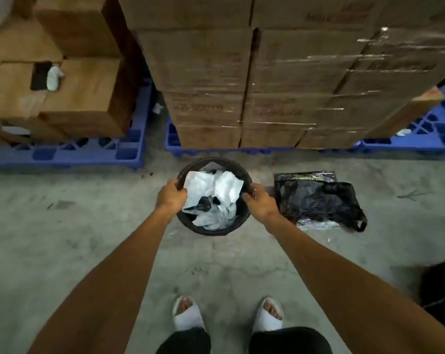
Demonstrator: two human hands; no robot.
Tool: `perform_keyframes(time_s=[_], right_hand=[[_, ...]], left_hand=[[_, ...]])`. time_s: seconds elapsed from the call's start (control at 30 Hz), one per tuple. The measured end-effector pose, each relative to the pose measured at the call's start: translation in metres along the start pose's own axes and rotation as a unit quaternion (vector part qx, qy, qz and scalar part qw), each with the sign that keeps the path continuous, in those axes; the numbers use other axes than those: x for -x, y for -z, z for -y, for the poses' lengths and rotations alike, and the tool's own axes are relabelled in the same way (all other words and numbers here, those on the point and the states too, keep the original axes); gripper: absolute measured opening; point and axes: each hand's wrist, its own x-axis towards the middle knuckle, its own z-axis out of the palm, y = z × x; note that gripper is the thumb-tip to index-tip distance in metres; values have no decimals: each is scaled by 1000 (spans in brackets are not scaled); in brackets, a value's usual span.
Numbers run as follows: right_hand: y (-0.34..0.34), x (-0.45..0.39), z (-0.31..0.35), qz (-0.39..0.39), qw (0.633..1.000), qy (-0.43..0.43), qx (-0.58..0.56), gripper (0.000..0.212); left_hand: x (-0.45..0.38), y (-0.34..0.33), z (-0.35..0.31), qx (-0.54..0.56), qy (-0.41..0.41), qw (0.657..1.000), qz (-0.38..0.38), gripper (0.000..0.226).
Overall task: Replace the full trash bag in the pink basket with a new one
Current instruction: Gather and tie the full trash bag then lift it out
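A round basket stands on the concrete floor in front of me, lined with a black trash bag [211, 229] whose edge is folded over the rim, so the basket's pink colour does not show. Crumpled white paper [211, 190] fills it. My left hand [170, 196] grips the bag's edge at the left rim. My right hand [261, 201] grips the bag's edge at the right rim. A flat black new trash bag [318, 200] lies on the floor just right of the basket, on top of a shiny packet.
Stacked cardboard boxes [241, 85] on blue plastic pallets [63, 152] stand right behind the basket. My feet in white sandals [188, 315] are below on bare concrete floor [88, 226]. A dark object [441, 290] sits at the right edge.
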Motion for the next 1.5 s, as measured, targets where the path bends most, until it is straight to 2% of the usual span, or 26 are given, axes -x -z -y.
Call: perform_keyframes(time_s=[0.1,0.2,0.27,0.3,0.37,0.43,0.53,0.67,0.77,0.83,0.97,1.07,1.13,1.17,1.2,1.27,1.4,1.5], right_hand=[[-46,-56,-41,-24,999,-23,-41,47],[-91,-112,-86,-72,992,-38,-101,56],[-114,-159,-115,-110,977,-38,-180,60],[-117,-176,-121,-112,961,-55,-249,62],[-129,-211,-142,-94,904,-84,-409,67],[-134,-236,-160,-41,862,-53,-503,68],[-129,-259,-171,-19,854,-1,-520,64],[-120,-274,-169,-28,851,-5,-525,52],[-114,-273,-173,-67,877,-28,-475,33],[-111,-271,-176,-59,894,-53,-441,25],[-105,-273,-177,-38,894,-82,-439,26],[-103,-287,-182,-76,905,-78,-412,30],[-100,-278,-172,-152,912,-26,-379,35],[-100,-273,-166,-230,911,0,-342,36],[-98,-267,-159,-300,902,19,-310,35],[-96,-261,-148,-386,890,67,-233,30],[-101,-254,-141,-424,879,216,5,32],[-102,-256,-143,-378,879,282,66,28]], left_hand=[[-57,-44,35,-51,30,995,-76,55],[-109,-87,76,-96,53,988,-108,61],[-139,-111,101,-86,37,989,-116,62],[-149,-114,104,-64,24,990,-121,59],[-171,-131,120,-25,-18,989,-145,47],[-186,-142,129,-18,-52,982,-183,41],[-196,-144,127,-12,-87,976,-199,36],[-201,-150,120,3,-99,974,-205,37],[-202,-154,124,21,-92,973,-212,39],[-205,-154,125,51,-98,970,-216,40],[-200,-155,127,98,-107,967,-208,43],[-200,-156,129,110,-107,966,-208,41],[-202,-156,127,109,-108,968,-197,41],[-202,-157,126,115,-110,969,-188,41],[-202,-160,124,125,-116,969,-180,42],[-198,-168,121,145,-132,966,-168,44],[-199,-177,115,174,-131,960,-175,45],[-202,-177,114,168,-122,962,-178,42]])
